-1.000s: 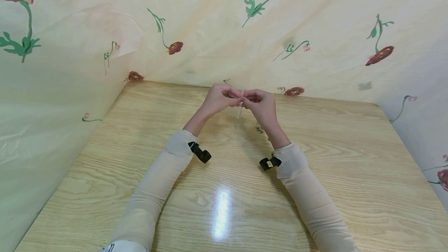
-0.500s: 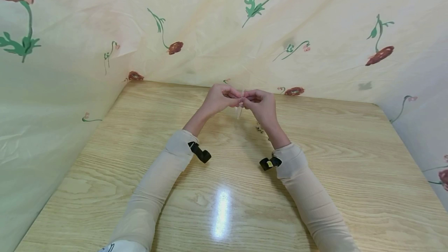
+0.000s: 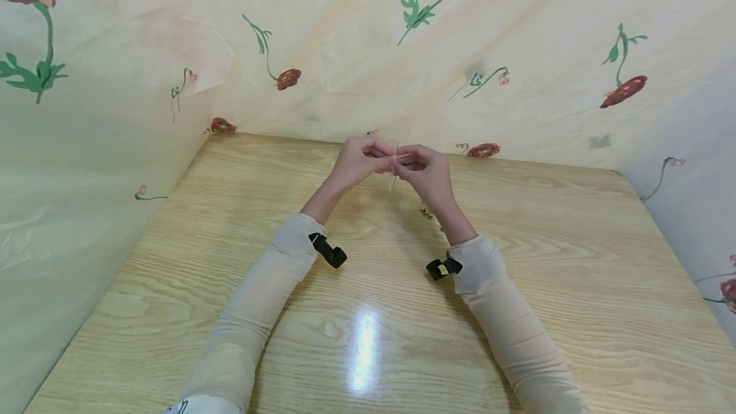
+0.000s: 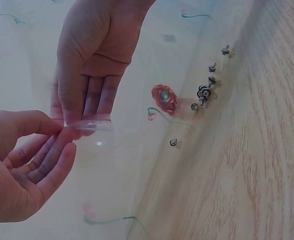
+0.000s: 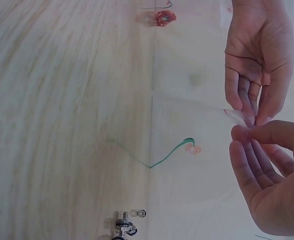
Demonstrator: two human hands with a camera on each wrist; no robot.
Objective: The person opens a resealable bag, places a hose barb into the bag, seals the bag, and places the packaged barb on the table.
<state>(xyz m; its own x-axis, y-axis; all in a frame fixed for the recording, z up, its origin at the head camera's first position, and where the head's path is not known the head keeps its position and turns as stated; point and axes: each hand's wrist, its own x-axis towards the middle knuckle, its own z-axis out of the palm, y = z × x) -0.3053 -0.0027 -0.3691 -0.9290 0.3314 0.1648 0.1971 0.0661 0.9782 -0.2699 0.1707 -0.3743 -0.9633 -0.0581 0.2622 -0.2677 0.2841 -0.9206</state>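
A small clear zip-lock bag [image 4: 101, 122] with a thin red line along its mouth hangs between my two hands above the far part of the table. My left hand [image 3: 358, 161] pinches the bag's top edge between thumb and index finger. From the other side, my right hand [image 3: 428, 170] pinches the same edge, its fingertips right against the left ones. Through the right wrist view the bag's film [image 5: 239, 116] looks flat and see-through, partly hidden by the fingers. Beneath the hands, several small metal screws with dark rings [image 4: 204, 93] lie on the table.
The wood-grain table [image 3: 368, 273] ends at a flowered plastic sheet [image 3: 345, 37] that hangs behind and beside it. One screw [image 4: 174, 142] lies apart from the cluster. Black wrist cameras [image 3: 329, 250] sit on both sleeves.
The joined fingertips and the bag have shifted slightly left and up in the head view. Right fingers have moved a little on the bag's edge; both forearms stay in place.
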